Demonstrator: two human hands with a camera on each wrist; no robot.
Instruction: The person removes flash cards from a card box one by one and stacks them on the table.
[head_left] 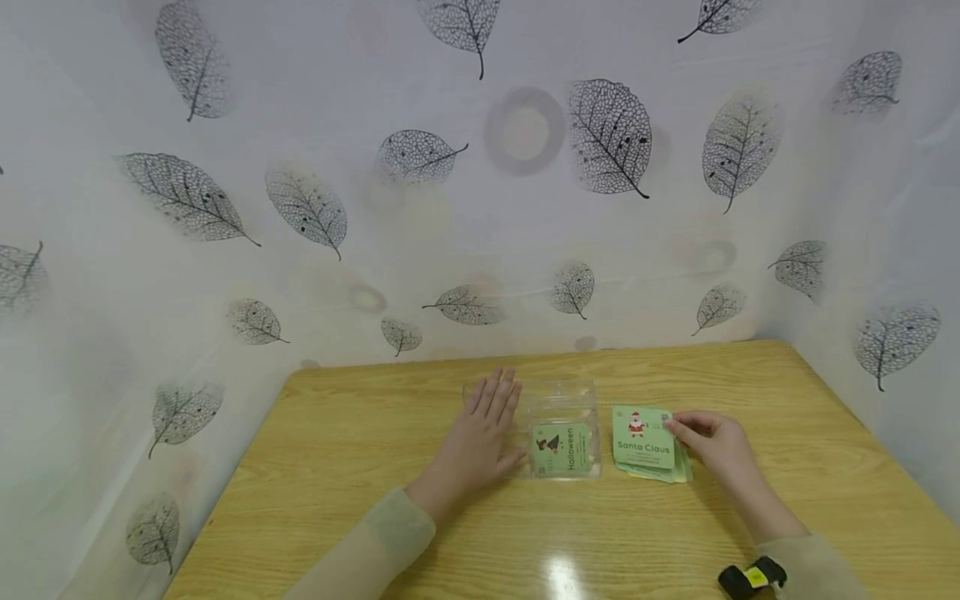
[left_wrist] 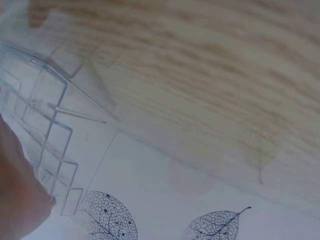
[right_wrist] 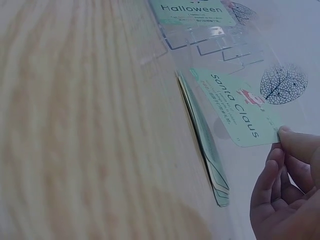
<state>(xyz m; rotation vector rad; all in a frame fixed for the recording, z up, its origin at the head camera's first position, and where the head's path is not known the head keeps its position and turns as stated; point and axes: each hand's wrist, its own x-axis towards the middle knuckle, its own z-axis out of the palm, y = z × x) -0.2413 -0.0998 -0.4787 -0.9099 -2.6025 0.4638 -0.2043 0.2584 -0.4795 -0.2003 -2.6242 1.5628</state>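
Note:
My right hand (head_left: 716, 446) pinches the edge of a green "Santa Claus" card (head_left: 643, 450) between thumb and fingers. In the right wrist view that card (right_wrist: 240, 110) is tilted up off a stack of cards (right_wrist: 202, 145), which lies on the table. To the left stands a clear plastic tiered holder (head_left: 562, 390), with a green "Halloween" card (head_left: 561, 450) in its front. My left hand (head_left: 480, 433) lies with straight fingers on the holder's left part. The left wrist view shows stepped clear walls (left_wrist: 60, 135) beside part of the left hand (left_wrist: 20, 185).
A wooden table (head_left: 337, 500) carries everything, with its back edge near a white leaf-print curtain (head_left: 450, 233). The curtain also hangs along the left and right sides. A dark band with a yellow patch (head_left: 753, 577) is on the right wrist.

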